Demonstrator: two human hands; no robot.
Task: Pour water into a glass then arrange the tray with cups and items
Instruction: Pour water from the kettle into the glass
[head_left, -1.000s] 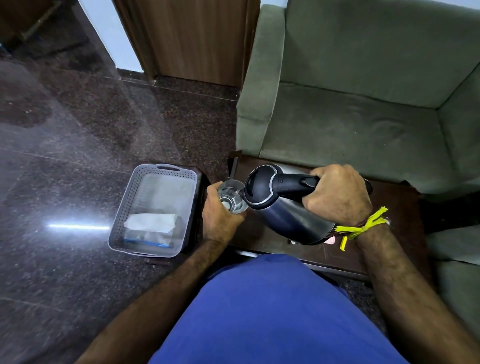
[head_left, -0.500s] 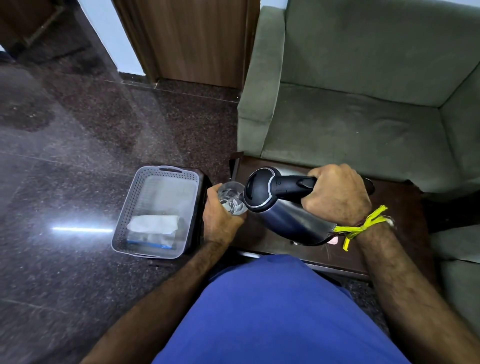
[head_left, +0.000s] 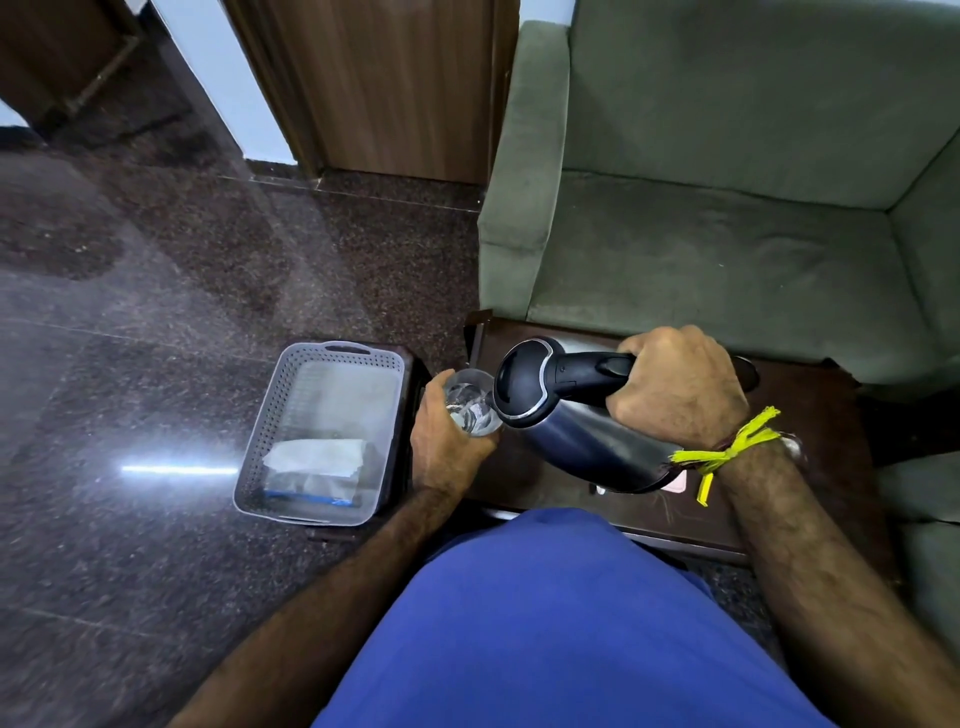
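Electric kettle (head_left: 582, 426): steel body, black lid and handle, tilted spout-down over the dark wooden table (head_left: 810, 415); right hand (head_left: 675, 389) wrapped tight round the handle. Probably heavy with water; best held at the handle only. Drinking glass (head_left: 470, 402): clear, at the kettle's spout, off the table's left edge, water visible inside; left hand (head_left: 447, 441) curled round its lower wall. Likely fragile and slippery when wet; grip low on the wall. Grey perforated tray (head_left: 260, 441): left of the table, holding a white tissue pack (head_left: 317, 460).
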